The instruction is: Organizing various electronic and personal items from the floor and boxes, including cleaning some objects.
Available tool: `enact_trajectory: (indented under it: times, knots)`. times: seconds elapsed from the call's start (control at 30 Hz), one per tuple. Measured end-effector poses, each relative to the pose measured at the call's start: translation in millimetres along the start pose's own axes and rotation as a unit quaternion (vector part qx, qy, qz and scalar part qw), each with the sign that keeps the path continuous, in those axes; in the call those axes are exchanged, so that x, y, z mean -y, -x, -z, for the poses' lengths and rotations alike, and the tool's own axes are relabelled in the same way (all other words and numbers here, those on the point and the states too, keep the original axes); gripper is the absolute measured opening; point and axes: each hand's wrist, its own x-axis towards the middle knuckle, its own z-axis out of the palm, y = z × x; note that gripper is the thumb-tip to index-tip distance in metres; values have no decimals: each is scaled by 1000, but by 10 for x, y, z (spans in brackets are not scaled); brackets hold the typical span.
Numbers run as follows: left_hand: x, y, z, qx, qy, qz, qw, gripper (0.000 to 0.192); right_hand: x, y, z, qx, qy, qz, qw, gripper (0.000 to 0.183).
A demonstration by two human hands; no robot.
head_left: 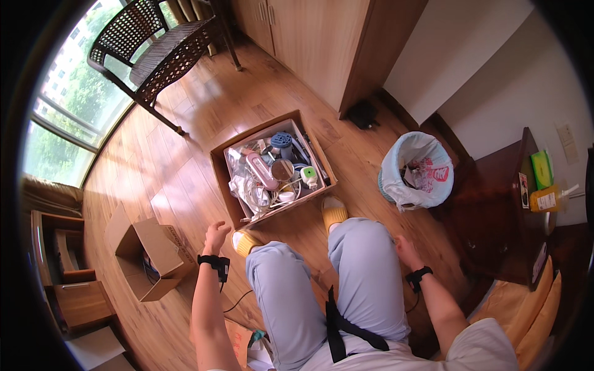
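Note:
My left hand [216, 237] is raised beside the near left corner of an open cardboard box [223, 185], fingers loosely bent and apart, holding nothing. Close against my right knee is my right hand [408, 252]; its fingertips are partly hidden, so any grip cannot be made out. Inside the box, a paler inner box is packed with a pink handheld device [261, 170], a round mirror [282, 170], and a blue grille-topped device [281, 140]. A white-and-green gadget [308, 176], tangled white cables [253, 197] and clear plastic bags [237, 162] fill the rest.
To the left stands a second open carton [155, 246] with dark cords inside. A lined waste bin [417, 153] holding rubbish is at right, beside a dark wooden cabinet [492, 204] with a drink cup [550, 198]. Further off are a woven chair [167, 55] and a wardrobe [306, 51].

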Motion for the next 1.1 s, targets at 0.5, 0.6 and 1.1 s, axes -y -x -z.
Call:
enact_trajectory:
  times: [0.5,0.6,1.1]
  knots:
    - [1186,1453,1006,-387,-155,20,909,74,-317,297,194,4,-208,-89,974,32]
    - [1628,1300,1331,-362,-159,30,918,60,-180,206,147,17,-175,-73,982,32]
    - [671,1785,68,-344,-97,-83,930,6,105,32,487,15,-81,-21,996,33]
